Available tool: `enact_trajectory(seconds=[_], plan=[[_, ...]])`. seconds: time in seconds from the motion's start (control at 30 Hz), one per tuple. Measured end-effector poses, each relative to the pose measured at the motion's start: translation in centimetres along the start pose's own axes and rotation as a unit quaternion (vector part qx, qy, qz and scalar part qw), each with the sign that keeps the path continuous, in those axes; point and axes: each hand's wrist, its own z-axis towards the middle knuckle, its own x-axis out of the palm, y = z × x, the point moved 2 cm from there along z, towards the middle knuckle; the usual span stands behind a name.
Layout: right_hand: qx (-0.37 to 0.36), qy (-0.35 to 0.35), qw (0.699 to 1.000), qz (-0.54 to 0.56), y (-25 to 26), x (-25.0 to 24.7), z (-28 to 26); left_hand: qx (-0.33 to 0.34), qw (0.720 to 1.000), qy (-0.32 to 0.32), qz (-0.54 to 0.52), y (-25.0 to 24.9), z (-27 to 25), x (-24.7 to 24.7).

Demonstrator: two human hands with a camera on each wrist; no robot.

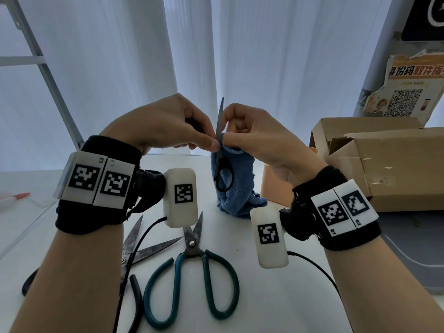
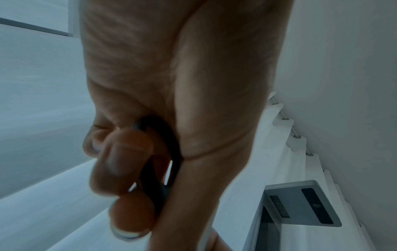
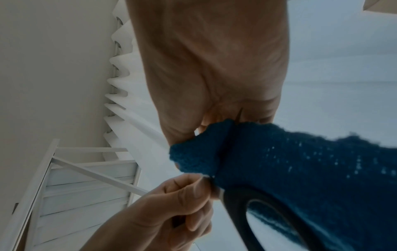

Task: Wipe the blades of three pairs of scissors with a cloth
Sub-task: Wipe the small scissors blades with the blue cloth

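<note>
Small black-handled steel scissors (image 1: pixel 219 150) upright between both hands: left hand (image 1: pixel 165 123) pinching a handle, right hand (image 1: pixel 254 133) pinching blue terry cloth (image 1: pixel 236 188) against the blade.

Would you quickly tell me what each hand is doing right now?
Left hand: grips the small black-handled scissors.
Right hand: pinches the blue terry cloth against the blade.

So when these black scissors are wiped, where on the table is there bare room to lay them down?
Bare white table shows right of the green-handled scissors, between the blue cloth and the right forearm. The near-left is crowded: the rusty scissors lie open beside the green pair. The cardboard box fills the right side.
</note>
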Motion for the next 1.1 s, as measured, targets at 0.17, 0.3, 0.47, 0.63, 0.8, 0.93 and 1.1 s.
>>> enact_trajectory(seconds=[0.17,0.3,0.47,0.63,0.8,0.93,1.1], plan=[[0.009,-0.013,1.000,0.016,-0.12,-0.24,-0.07,-0.002,1.000,-0.010,-0.006,0.08,0.02,-0.13],[0.005,-0.022,0.999,0.022,-0.11,-0.13,0.04,-0.002,1.000,-0.020,-0.015,0.06,0.05,-0.08],[0.004,-0.037,0.999,0.029,-0.32,-0.51,0.05,0.009,0.999,-0.032,-0.030,-0.14,0.16,0.10],[0.011,-0.030,0.999,0.037,-0.18,-0.63,-0.05,0.005,0.998,-0.041,-0.040,0.17,-0.11,-0.46],[0.016,-0.020,0.999,0.019,-0.16,-0.61,-0.09,0.003,0.998,-0.044,-0.036,0.12,-0.09,-0.35],[0.017,-0.026,0.999,0.028,-0.17,-0.83,-0.14,0.000,0.997,-0.056,-0.044,0.25,-0.14,-0.64],[0.021,-0.026,0.999,0.020,-0.31,-0.81,-0.10,-0.005,0.997,-0.058,-0.041,0.37,-0.17,-0.66]])
